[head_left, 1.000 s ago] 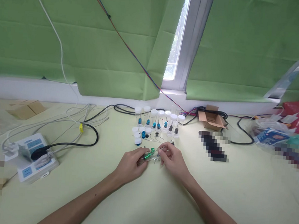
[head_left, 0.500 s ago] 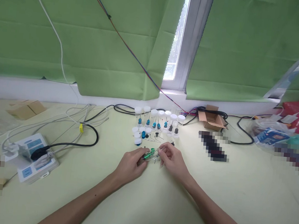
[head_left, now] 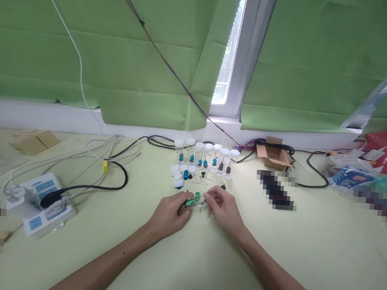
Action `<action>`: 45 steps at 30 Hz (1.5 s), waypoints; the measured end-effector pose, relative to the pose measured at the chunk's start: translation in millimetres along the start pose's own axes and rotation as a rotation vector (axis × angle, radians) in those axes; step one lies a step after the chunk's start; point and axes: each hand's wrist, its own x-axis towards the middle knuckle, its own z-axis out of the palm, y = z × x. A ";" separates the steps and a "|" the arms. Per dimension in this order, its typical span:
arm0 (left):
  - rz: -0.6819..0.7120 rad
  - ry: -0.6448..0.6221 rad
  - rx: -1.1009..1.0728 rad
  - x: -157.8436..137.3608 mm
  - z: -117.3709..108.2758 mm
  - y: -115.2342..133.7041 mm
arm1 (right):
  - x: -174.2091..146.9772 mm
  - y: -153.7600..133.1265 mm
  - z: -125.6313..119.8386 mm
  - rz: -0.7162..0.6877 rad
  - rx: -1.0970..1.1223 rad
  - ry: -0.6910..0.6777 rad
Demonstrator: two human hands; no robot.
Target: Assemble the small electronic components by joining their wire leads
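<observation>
My left hand (head_left: 172, 211) is closed around a shiny green slim piece (head_left: 191, 202) at the middle of the table. Right of it my right hand (head_left: 221, 205) pinches at the far end of this piece, the fingertips close together; what lies between them is too small to make out. A small clear bag or strip with thin metal bits (head_left: 201, 204) lies between the two hands. Just beyond stand several clear tubes with white caps (head_left: 198, 154), holding blue or dark parts. Loose white caps (head_left: 178, 176) and small blue parts (head_left: 186, 175) lie nearer.
At left sits a white power strip (head_left: 50, 205) with plugs and trailing cables. Behind, an open cardboard box (head_left: 273, 155) stands amid black cable (head_left: 311, 186). Plastic bags with a blue packet (head_left: 351, 177) lie at right. A folded carton (head_left: 34, 141) is at back left.
Both hands stay almost in place. The green piece between them has turned or tilted slightly; the tubes have not moved.
</observation>
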 end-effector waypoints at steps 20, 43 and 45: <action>0.025 0.004 -0.004 0.0 -1.7 2.6 | 0.1 1.7 0.5 0.010 -0.063 0.000; 0.003 -0.003 -0.004 -0.2 -1.2 2.2 | 2.0 1.4 -2.1 0.031 -0.128 0.006; -0.001 -0.004 -0.005 0.3 -1.4 2.5 | 2.5 2.2 -3.2 0.036 -0.125 -0.003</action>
